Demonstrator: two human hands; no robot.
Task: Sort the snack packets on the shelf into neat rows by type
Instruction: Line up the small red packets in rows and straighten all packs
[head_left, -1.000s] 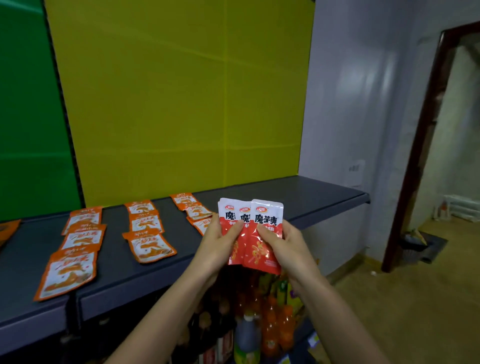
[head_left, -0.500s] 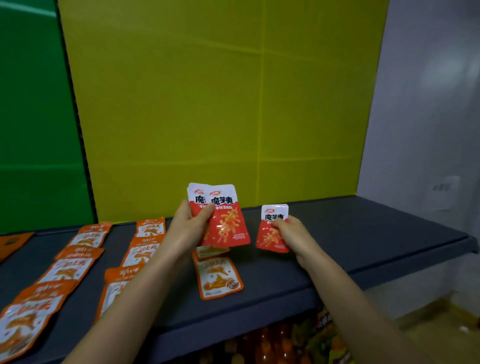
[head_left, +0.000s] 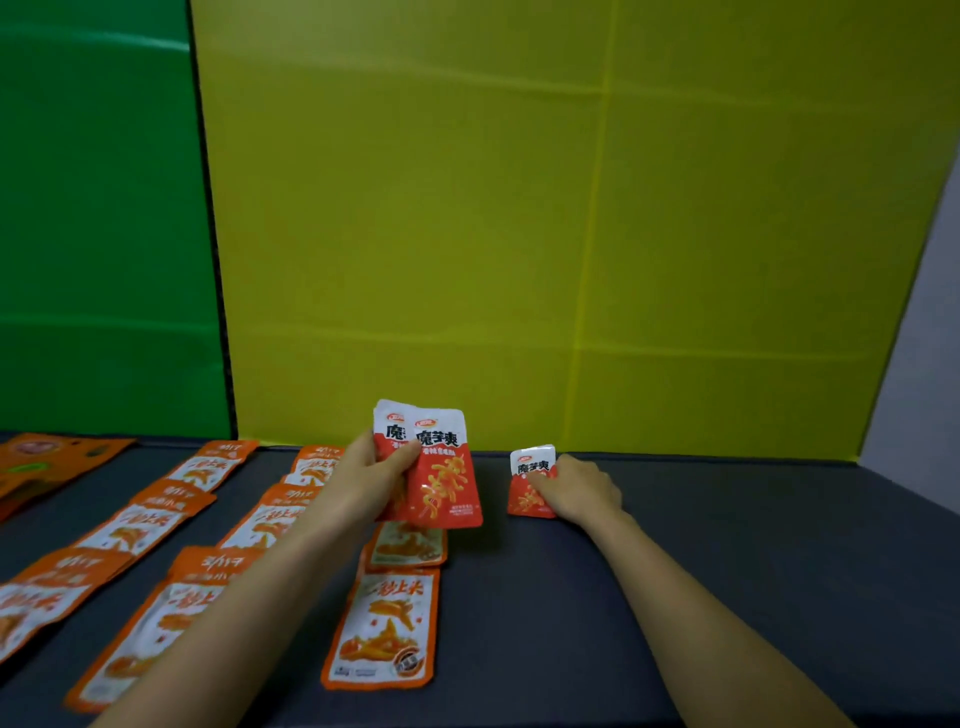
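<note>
The left hand (head_left: 371, 486) grips 2 red packets (head_left: 444, 483) fanned upright above the dark shelf (head_left: 727, 545), thumb across their fronts. Well apart from it, the right hand (head_left: 582, 491) pinches a single red packet (head_left: 530, 480) low at the back of the shelf, near the yellow panel (head_left: 519, 234); whether it touches the shelf is unclear. Orange packets (head_left: 382, 631) lie flat in 3 rows to the left.

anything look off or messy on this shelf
Nothing looks spilled or torn. The orange packets lie in overlapping rows on the shelf. One oddity: a bigger orange bag at the far left lies askew, partly out of frame. The left hand holds two red packets, the right hand grips a single red packet.
</note>
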